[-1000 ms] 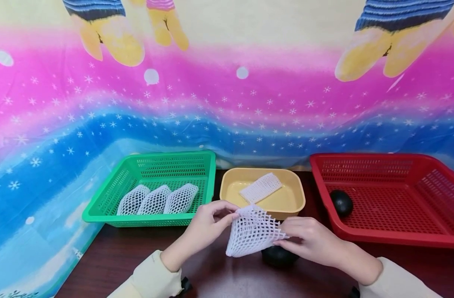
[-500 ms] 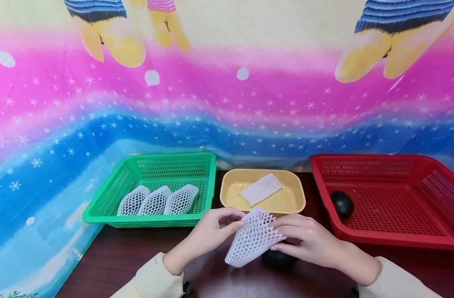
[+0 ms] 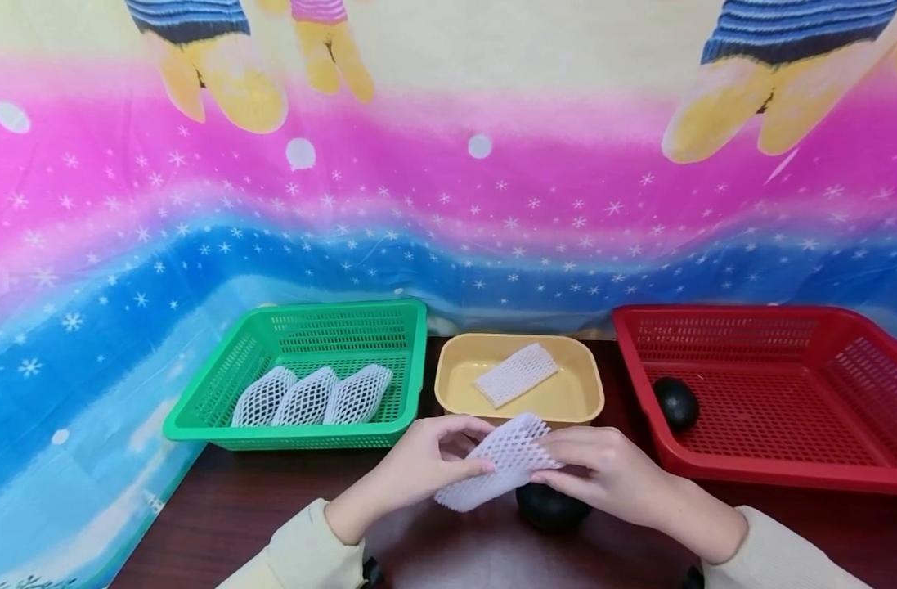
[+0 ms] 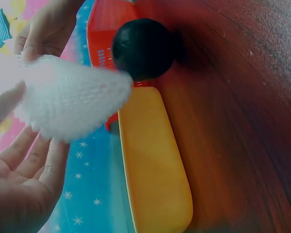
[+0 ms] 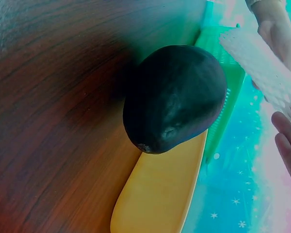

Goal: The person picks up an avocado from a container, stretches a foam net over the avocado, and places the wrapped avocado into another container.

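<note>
The net [image 3: 503, 450] hangs tilted above the surface [image 3: 293, 474], its ragged end toward the right. The left hand [image 3: 437, 458] has a narrow grip on it, thumb on the near face and fingers behind. The right hand [image 3: 603, 466] pinches the ragged end between thumb and fingers. Below, just beside the right hand, a black fruit [image 3: 553, 509] rests on the surface, in front of the tray [image 3: 576, 397] at the back edge.

The step in hand looks like parting the net's layers. To do it well, the right thumb should work in at the ragged rim and spread it evenly, while the left grip steadies the body without crushing the mesh; foam like this would probably tear if pulled at one strand. Keeping both wrists raised would spare the fruit a knock, since it could roll.

A second net [image 3: 517, 375] lies flat in the tray. Another fruit [image 3: 676, 403] sits by the left edge of the red basket [image 3: 787, 474]; three plump nets [image 3: 295, 397] lean along the front edge of the green basket [image 3: 301, 438].
</note>
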`<state>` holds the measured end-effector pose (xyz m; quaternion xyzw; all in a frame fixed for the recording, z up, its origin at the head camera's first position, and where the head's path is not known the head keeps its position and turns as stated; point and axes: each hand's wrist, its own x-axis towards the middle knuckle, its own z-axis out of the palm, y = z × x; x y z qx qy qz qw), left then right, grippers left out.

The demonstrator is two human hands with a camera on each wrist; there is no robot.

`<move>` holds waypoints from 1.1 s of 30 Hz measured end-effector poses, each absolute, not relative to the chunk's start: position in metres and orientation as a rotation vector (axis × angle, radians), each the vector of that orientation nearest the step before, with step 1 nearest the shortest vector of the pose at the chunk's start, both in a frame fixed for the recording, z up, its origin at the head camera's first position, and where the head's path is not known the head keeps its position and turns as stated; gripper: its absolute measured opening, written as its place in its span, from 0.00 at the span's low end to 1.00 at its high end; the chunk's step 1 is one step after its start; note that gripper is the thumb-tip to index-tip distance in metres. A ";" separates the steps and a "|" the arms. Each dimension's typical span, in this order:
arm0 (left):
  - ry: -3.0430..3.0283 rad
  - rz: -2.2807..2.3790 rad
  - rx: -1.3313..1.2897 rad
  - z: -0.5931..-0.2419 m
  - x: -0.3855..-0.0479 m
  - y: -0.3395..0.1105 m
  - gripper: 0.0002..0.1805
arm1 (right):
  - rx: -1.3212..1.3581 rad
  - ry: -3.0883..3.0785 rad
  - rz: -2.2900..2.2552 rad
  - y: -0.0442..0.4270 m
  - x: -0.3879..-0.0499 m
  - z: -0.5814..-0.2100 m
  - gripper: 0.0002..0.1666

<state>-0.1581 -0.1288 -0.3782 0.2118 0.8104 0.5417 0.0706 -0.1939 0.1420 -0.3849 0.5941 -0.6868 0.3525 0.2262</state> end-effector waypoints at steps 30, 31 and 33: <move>2.571 1.328 0.628 -0.368 -0.161 -0.144 0.18 | 1.588 -1.999 1.126 0.139 -0.193 -0.391 0.07; 2.551 1.315 0.634 -0.368 -0.160 -0.144 0.21 | 1.582 -1.996 1.137 0.139 -0.192 -0.391 0.07; 2.510 1.295 0.634 -0.368 -0.158 -0.143 0.29 | 1.570 -1.994 1.164 0.138 -0.191 -0.390 0.08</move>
